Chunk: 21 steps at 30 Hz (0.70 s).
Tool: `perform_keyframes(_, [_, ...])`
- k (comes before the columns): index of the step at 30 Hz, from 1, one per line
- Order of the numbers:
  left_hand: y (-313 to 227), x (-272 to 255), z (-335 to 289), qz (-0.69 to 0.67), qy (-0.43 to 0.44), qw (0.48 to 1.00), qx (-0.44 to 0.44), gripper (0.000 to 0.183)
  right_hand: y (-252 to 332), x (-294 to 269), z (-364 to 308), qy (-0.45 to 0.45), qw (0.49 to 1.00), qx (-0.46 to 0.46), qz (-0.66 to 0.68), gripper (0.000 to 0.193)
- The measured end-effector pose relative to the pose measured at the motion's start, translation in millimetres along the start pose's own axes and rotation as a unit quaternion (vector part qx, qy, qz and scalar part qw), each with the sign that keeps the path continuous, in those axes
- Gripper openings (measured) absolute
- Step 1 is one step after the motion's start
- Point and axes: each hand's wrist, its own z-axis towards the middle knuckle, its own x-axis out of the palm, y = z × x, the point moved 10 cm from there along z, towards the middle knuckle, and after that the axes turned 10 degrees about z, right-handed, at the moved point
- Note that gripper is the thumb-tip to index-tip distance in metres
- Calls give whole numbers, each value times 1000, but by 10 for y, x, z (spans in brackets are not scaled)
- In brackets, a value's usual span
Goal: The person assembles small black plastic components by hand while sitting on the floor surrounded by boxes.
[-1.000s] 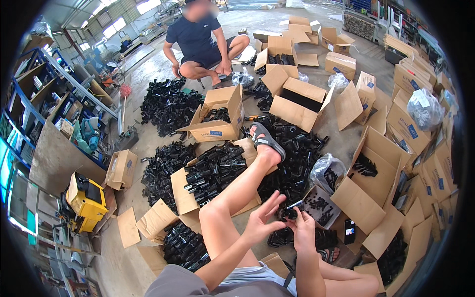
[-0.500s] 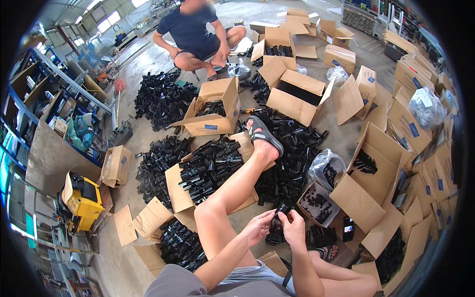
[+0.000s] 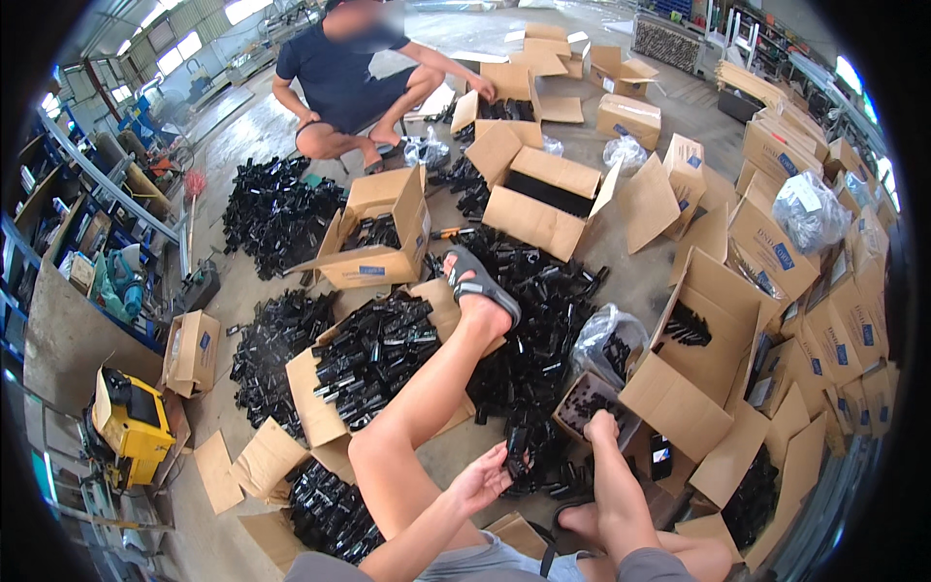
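Observation:
My left hand (image 3: 482, 479) grips a glossy black tube-like plastic piece (image 3: 518, 448) between thumb and fingers, above my lap. My right hand (image 3: 601, 426) is down at the small open carton (image 3: 628, 438) of small black parts (image 3: 582, 407). Its fingers look drawn together, and whatever they hold is hidden. Just beyond that carton sits a clear plastic bag (image 3: 613, 335) with black parts inside. A large heap of black tube-like pieces (image 3: 543, 310) spreads across the floor past my left hand, partly under my outstretched foot.
Open cartons (image 3: 373, 270) of black pieces stand around me, with more heaps (image 3: 276, 218) between them. A phone (image 3: 661, 458) lies by the big open carton (image 3: 679, 393) at right. Across from me a co-worker (image 3: 344, 87) squats, one hand at a carton. A yellow machine (image 3: 136, 427) stands left.
My right hand has left the black piece and moved right to the small carton. My left hand keeps the piece, slightly lower and left. The co-worker's arm has reached out to a carton.

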Motion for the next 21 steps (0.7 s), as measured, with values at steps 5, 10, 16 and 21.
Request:
perform_keyframes(5, [-16, 38, -40, -18, -16, 1000, 6, 39, -30, 188, 123, 23, 1000, 10, -4, 38])
perform_keyframes(10, [46, -8, 22, -21, -31, 999, -2, 38, -5, 263, 105, 56, 998, 18, 3, 43])
perform_keyframes(16, [85, 30, 93, -9, -35, 999, 12, 36, -108, 406, 261, 113, 993, -3, -29, 50])
perform_keyframes(21, [130, 185, 135, -7, -28, 999, 27, 34, -231, 515, 395, 117, 992, -22, -38, 49])
